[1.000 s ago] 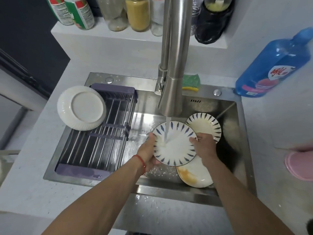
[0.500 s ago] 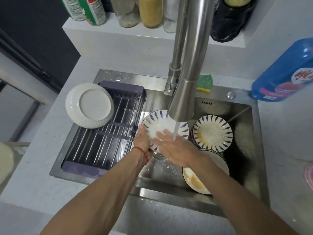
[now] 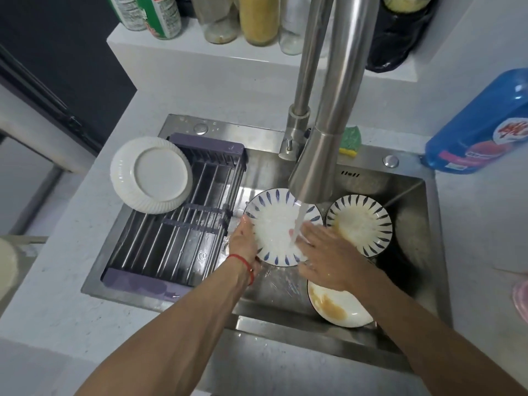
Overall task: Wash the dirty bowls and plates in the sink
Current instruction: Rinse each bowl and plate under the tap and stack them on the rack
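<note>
Right hand (image 3: 325, 254) slid rightward, flat on plate (image 3: 274, 224); left hand (image 3: 243, 238) grips its hidden rim.

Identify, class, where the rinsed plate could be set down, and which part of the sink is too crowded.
Free: the bare bars of the drying rack in front of the white plate leaning at its far left corner. Crowded: the basin's right half, where the left hand and right hand work the plate under the tap beside two dirty dishes.

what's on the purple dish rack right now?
One white ribbed plate lies upside down on the purple dish rack's far left corner, overhanging the counter. The other bars show bare. Whatever is under the plate is covered.
</note>
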`<move>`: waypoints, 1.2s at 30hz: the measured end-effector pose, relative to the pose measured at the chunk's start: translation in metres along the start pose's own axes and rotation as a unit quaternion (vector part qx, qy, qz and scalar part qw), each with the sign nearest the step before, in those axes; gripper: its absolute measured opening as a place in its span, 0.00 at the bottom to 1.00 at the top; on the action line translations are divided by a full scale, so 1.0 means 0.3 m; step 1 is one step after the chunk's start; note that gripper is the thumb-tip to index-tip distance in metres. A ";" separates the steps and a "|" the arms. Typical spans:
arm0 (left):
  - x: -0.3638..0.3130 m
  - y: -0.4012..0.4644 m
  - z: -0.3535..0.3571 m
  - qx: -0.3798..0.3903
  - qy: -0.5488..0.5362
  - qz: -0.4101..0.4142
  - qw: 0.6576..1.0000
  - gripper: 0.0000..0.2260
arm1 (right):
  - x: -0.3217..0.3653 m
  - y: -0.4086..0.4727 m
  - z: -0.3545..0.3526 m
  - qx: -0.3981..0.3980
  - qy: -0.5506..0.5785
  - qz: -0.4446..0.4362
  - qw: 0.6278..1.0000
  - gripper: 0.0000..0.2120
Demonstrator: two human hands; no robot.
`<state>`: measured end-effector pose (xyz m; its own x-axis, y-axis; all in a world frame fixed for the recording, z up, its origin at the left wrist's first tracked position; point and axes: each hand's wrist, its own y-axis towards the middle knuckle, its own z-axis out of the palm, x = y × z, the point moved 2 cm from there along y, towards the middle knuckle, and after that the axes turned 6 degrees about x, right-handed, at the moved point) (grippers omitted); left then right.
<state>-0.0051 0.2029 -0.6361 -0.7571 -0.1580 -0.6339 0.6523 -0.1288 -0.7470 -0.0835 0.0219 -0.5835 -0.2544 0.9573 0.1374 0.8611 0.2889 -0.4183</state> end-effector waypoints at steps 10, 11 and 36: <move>-0.067 0.066 -0.092 -0.047 0.123 -0.048 0.990 0.34 | 0.109 0.021 0.046 -0.057 0.091 -0.024 0.994 0.32; -0.062 0.069 -0.085 -0.038 0.119 -0.059 0.990 0.34 | 0.104 0.012 0.059 -0.114 0.094 -0.019 0.989 0.33; -0.061 -0.028 0.042 0.011 -0.037 -0.114 0.993 0.24 | 0.100 0.161 -0.008 -0.145 0.602 0.419 0.664 0.25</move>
<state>0.0037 0.1944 -0.6157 -0.8813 -0.1942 -0.4309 0.4647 -0.1903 -0.8648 -0.0485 0.0646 -0.5974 0.7531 0.0278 0.6573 0.5722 -0.5208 -0.6335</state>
